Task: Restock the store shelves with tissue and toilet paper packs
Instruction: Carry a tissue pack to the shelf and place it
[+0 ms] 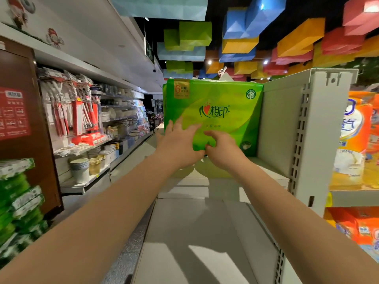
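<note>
Standing upright at the far end of the white shelf (196,232), the green tissue pack (213,117) has its printed face toward me and its right side against the perforated white upright panel (287,128). My left hand (180,144) lies on the pack's lower left front, fingers straight and spread. My right hand (222,148) pinches the pack's bottom edge, fingers curled round the wrapper. A second green pack stands just behind the first. Orange paper packs (356,140) fill the shelves beyond the panel, to the right. More green packs (18,201) are stacked at the near left. Across the aisle, a shelf carries stacked bowls and cups (88,167), with hanging utensils above.
</note>
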